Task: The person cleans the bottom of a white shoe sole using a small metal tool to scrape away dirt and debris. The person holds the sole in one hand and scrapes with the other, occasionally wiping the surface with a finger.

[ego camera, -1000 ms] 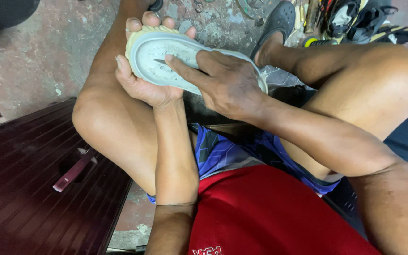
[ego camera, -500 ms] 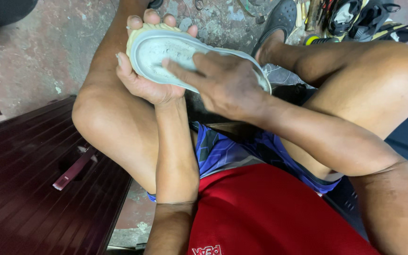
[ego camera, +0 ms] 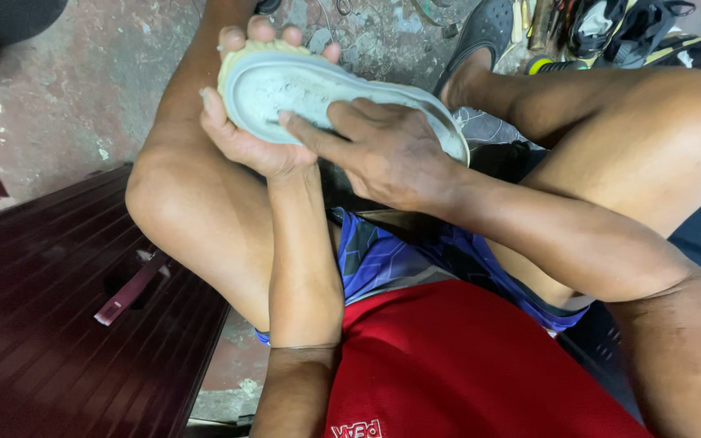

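Two hands work one sole (ego camera: 285,85) above our knees: our left hand (ego camera: 245,134) cups its end, fingers closed round it, while our right hand (ego camera: 383,150) presses its fingers along the middle. Next calls for firm, even pressure.

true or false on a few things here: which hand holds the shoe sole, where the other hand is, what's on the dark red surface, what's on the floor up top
1. The left hand cups the pale shoe sole from behind, fingertips over its top edge. True.
2. The right hand lies flat on the floor. False: it presses on the sole's face, forefinger stretched along it.
3. A small reddish bar-shaped tool lies on the dark red ribbed surface. True.
4. The sole rests flat on the concrete floor. False: it is held up between the knees.
5. Other shoes lie at the upper right. True.
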